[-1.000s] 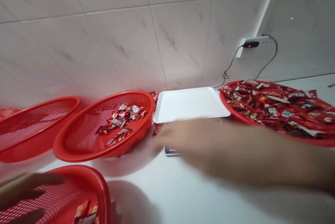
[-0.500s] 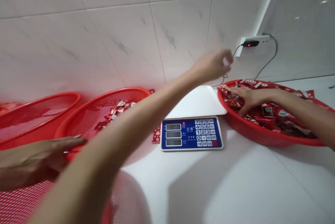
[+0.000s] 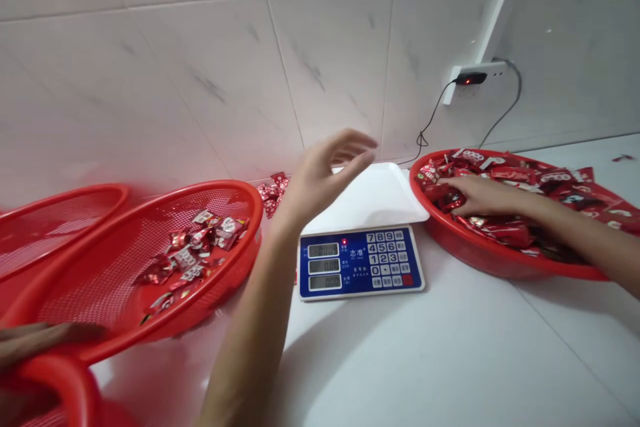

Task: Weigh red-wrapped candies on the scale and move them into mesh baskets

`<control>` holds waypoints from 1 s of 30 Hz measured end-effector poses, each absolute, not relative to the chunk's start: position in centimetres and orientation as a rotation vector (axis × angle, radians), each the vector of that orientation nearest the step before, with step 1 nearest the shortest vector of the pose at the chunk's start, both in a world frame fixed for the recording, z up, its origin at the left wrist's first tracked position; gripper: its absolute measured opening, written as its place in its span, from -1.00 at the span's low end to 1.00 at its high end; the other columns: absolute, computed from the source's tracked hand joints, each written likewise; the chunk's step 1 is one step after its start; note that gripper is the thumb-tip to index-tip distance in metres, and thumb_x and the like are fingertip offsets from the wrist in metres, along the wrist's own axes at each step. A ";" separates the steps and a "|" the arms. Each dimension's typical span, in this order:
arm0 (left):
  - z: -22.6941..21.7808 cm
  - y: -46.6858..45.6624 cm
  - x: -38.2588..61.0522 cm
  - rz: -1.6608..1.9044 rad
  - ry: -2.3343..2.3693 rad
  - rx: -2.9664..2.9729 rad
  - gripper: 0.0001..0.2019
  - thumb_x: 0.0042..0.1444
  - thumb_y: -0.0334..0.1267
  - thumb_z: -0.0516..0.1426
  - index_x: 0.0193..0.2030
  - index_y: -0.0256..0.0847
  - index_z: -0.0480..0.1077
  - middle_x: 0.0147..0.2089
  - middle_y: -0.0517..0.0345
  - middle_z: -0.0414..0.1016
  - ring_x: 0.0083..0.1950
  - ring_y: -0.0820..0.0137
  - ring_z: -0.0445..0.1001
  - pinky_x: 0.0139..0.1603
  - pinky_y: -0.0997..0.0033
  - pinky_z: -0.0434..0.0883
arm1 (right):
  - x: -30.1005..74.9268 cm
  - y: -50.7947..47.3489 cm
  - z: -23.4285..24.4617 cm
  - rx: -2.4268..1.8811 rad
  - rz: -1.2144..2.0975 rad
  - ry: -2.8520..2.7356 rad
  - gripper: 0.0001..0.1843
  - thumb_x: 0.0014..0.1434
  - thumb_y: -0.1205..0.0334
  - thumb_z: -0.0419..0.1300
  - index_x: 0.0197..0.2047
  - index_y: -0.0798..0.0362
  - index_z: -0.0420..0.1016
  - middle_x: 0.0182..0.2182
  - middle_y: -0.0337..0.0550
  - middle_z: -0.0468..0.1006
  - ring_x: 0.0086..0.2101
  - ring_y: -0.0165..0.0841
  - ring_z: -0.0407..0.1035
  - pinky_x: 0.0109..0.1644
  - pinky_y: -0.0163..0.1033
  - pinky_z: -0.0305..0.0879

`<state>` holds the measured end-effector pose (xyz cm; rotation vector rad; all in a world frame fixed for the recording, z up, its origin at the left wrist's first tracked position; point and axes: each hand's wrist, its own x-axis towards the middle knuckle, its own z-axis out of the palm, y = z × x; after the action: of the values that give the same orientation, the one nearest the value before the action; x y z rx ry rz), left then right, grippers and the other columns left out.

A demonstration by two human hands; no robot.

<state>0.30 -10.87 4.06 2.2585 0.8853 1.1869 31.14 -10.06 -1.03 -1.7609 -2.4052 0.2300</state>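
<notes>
My left hand (image 3: 333, 174) hangs open in the air above the white pan of the scale (image 3: 373, 197), touching nothing. My right hand (image 3: 485, 197) rests in a red plastic basket (image 3: 470, 250), its fingertips on a heap of red-wrapped candies (image 3: 555, 190). Whether those fingers grip a candy is hidden. The blue-faced digital scale keypad (image 3: 360, 262) sits just below the pan. A second red mesh basket (image 3: 220, 287), left of the scale, holds a few candies (image 3: 193, 244). A co-worker's hand (image 3: 50, 337) lies at the lower left, on a red basket rim.
Several loose candies (image 3: 273, 190) lie between the middle basket and the tiled wall. More red baskets (image 3: 60, 227) stand at the far left. A wall socket (image 3: 470, 78) with a plugged-in black adapter and cables sits above the right basket.
My left hand has dropped from near the socket to above the pan, fingers spread, uncovering the scale and middle basket. My right hand has stayed in the candies. The co-worker's hand has moved lower left.
</notes>
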 end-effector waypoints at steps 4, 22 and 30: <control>2.3 -8.9 -2.8 1.164 1.051 2.242 -0.86 0.32 -0.19 0.18 -0.04 -0.11 0.49 -0.02 0.11 0.64 0.03 0.34 0.58 0.17 0.26 0.49 | 31.9 -10.9 1.0 -1.891 0.343 -2.152 -0.79 -0.01 0.27 0.17 -0.24 -0.05 0.50 -0.43 -0.18 0.58 -0.45 -0.27 0.42 -0.35 -0.19 0.26; -0.9 -6.1 -2.9 0.951 1.087 2.043 -0.68 0.44 -0.09 0.03 0.11 -0.23 0.44 0.17 -0.14 0.58 0.17 0.21 0.56 0.17 0.22 0.49 | 14.5 -4.6 -2.0 -1.293 0.764 -1.774 -0.71 0.05 0.30 0.34 -0.11 0.01 0.51 -0.14 -0.12 0.63 -0.08 -0.20 0.53 0.12 -0.02 0.45; -1.0 -5.9 -3.4 0.844 1.146 2.076 -0.71 0.40 -0.13 0.09 0.14 -0.18 0.46 0.16 -0.08 0.60 0.17 0.21 0.57 0.18 0.17 0.50 | 16.0 -5.4 -3.0 -1.253 0.681 -1.938 -0.49 0.30 0.30 0.16 0.31 0.01 0.46 0.24 -0.05 0.50 0.23 -0.21 0.39 0.38 -0.02 0.27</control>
<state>-3.38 -5.90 -1.00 2.0759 1.1462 0.8444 16.02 -5.39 -2.99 -1.2532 -1.9378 0.6806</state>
